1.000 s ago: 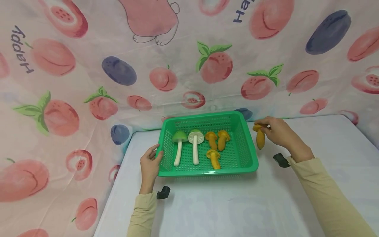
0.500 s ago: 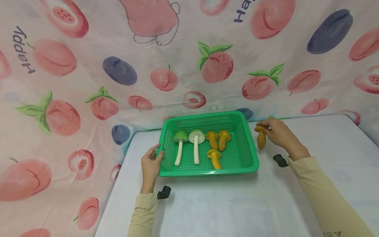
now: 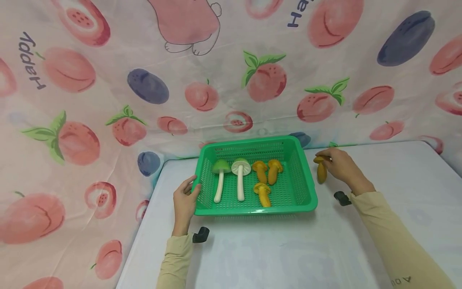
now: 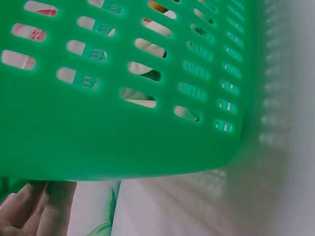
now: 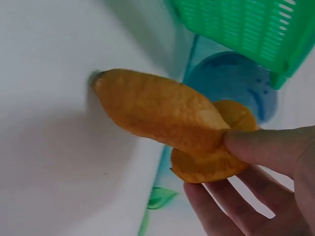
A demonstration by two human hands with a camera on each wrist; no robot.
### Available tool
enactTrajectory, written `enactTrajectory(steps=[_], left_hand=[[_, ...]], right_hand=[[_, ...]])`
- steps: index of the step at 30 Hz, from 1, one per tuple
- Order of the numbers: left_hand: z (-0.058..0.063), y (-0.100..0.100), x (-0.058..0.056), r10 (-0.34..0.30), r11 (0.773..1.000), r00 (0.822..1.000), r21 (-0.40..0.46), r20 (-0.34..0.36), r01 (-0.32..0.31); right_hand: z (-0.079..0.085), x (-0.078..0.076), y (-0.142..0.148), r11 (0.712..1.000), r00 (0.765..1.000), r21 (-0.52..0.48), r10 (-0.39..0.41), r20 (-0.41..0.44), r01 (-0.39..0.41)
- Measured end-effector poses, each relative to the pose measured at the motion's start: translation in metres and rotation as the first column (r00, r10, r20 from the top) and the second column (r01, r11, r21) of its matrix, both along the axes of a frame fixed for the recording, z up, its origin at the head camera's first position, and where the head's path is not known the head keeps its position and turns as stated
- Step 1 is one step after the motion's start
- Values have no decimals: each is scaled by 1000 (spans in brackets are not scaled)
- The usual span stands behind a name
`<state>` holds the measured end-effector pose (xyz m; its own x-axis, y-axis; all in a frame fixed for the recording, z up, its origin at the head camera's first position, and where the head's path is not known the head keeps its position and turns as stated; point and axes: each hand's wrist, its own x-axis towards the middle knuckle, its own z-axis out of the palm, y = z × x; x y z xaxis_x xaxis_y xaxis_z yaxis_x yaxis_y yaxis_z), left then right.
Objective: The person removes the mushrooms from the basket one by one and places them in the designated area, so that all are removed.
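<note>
In the head view, a green plastic basket (image 3: 288,196) stands on the table. Two toy mushrooms with green caps and long white stems, one of them a white-stemmed mushroom (image 3: 240,182), lie in its left part. Right of these are three yellow-orange mushrooms, including a front yellow mushroom (image 3: 264,196). My left hand (image 3: 185,202) holds the basket's left rim between thumb and fingers. Beside the basket's right end, my right hand (image 3: 341,166) pinches another yellow-orange mushroom (image 5: 157,108) near its cap, stem toward the table. The right wrist view shows the thumb on the stem and fingers under the cap.
A white-covered table (image 3: 274,253) spreads in front of and to the right of the basket. Behind and at the left, a fruit-printed cloth (image 3: 223,72) hangs down to the table. A black wrist mount (image 3: 200,235) sits by the left sleeve, and another black mount (image 3: 341,198) by the right.
My right hand and its mushroom have shifted slightly right and down, a little farther from the basket. The left hand stays on the rim. The whole head view has drifted a little.
</note>
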<state>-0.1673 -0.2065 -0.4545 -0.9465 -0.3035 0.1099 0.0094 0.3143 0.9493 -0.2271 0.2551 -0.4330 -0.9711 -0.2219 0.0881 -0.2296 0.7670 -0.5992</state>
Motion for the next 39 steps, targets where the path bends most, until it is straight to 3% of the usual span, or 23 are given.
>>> enactTrajectory(steps=[8,33,36,39], left_hand=[[1,0,1,-6,1000,1000,0,5,6],[-3,1,1,5,1000,1000,13,-21,-5],[-1,2,1,0,1000,1000,17,-9,0],[10,5,5,-4,1000,1000,9,-2,4]], right_hand=[[-18,-6,1,998,998,-17,-57,-20,56],[-46,-20,2,992,992,-40,-120,-30,119],[-48,-22,1,992,992,-46,-122,-23,120],[-49,-25,0,991,992,-50,-122,-16,121]])
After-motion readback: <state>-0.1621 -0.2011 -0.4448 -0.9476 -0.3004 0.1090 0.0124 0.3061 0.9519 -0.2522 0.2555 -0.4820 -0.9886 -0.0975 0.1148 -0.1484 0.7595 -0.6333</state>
